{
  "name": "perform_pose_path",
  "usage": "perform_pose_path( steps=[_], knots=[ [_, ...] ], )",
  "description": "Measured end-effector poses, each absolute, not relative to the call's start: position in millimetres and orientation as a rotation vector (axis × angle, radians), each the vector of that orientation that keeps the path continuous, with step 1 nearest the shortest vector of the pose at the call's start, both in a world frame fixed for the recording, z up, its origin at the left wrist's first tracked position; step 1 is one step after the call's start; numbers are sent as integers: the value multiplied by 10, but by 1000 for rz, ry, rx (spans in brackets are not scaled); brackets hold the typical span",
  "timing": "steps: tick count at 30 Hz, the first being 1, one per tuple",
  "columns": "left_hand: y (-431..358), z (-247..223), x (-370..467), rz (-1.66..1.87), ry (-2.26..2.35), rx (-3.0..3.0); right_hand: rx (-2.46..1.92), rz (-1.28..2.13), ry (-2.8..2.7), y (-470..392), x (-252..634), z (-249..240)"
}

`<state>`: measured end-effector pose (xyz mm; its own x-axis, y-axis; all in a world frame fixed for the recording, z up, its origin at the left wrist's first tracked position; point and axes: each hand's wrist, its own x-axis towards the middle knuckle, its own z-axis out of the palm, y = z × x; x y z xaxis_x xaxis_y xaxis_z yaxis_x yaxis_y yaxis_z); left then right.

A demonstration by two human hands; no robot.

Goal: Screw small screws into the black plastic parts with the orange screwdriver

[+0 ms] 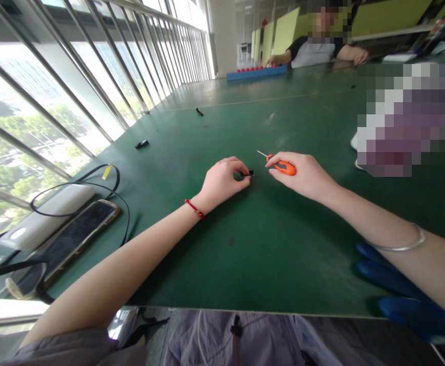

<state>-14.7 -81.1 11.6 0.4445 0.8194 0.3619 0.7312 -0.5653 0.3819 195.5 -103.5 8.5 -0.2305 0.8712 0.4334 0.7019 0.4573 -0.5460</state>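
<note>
Screwdriver (289, 169) with the orange handle is sitting in the right hand (309, 173), and that grip is wrapping the handle, fingers closing around it. Left hand (220, 182) is pinching a small black piece (251, 173) between thumb and finger, right down by the green table (268, 229). So both hands are holding something, neither one's hanging loose.

Layout-wise, the black piece is lying to the left of the right hand, and the shaft's tip isn't touching it. The screwdriver's long axis is running from the handle up and leftward, so the tip is pointing past the far side of the piece rather than straight at it. Left hand is obviously the nearer one, since it's already gripping the thing. The piece's own long axis is getting lost behind the fingertips, so I can't tell which way it's facing.

Two more black bits (142, 145) (199, 112) are lying farther off to the left, and blue gloves (416, 310) are resting by the right forearm.
</note>
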Motion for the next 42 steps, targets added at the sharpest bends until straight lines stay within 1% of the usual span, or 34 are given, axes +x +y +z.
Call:
perform_pose_path(
  steps=[2, 6, 8, 12, 17, 24, 26, 30, 32, 42],
  knots=[
    [-652, 204, -352, 801, 1702, 2387, -1314, 313, -2000, -1039, 1956, 89],
    [-361, 393, -1023, 825, 2124, 2157, -1326, 333, -2010, -1032, 1955, 84],
    [-294, 467, -1380, 724, 2419, 2023, -1333, 347, -2020, -1028, 1950, 76],
    [-301, 566, -1880, 608, 2616, 1780, -1337, 373, -2048, -1029, 1939, 67],
    [-315, 616, -2162, 525, 2554, 1602, -1341, 382, -2070, -1032, 1943, 68],
    [-312, 631, -2385, 444, 2381, 1605, -1344, 401, -2103, -1017, 1954, 49],
    [-325, 635, -2410, 526, 2362, 1529, -1345, 405, -2112, -1016, 1953, 47],
    [-359, 635, -2419, 801, 2332, 1365, -1354, 407, -2126, -1018, 1951, 53],
    [-376, 630, -2427, 841, 2319, 1346, -1354, 409, -2134, -1021, 1951, 58],
    [-314, 595, -2555, 667, 2363, 1371, -1359, 415, -2150, -1021, 1957, 56]
  ],
)
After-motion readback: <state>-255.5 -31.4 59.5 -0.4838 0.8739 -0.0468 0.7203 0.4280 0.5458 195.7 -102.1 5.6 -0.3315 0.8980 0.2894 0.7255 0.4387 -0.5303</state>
